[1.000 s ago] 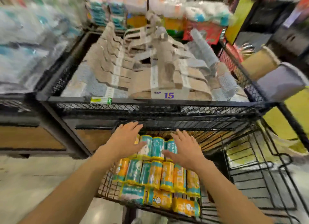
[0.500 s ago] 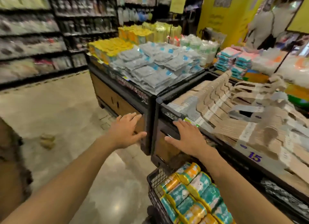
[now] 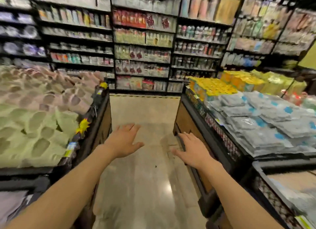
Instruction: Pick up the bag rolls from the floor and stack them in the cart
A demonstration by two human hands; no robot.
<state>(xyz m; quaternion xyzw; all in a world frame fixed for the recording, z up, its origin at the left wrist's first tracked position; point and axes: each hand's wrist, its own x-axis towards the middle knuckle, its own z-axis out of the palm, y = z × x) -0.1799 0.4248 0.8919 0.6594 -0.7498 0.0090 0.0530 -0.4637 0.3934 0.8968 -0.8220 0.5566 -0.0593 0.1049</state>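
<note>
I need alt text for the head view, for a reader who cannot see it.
Two bare hands, left hand and right hand, reach forward open and empty over a shop aisle floor. Display bins flank it: green and pink goods on the left, grey packs on the right. Shelves fill the background; no cart or bag rolls are visible.

Left hand [image 3: 123,140]: palm down, fingers straight and slightly spread, thumb out to the right, holding nothing. Right hand [image 3: 192,150]: same pose, thumb out to the left, holding nothing. Both bare forearms extended forward, roughly parallel.
</note>
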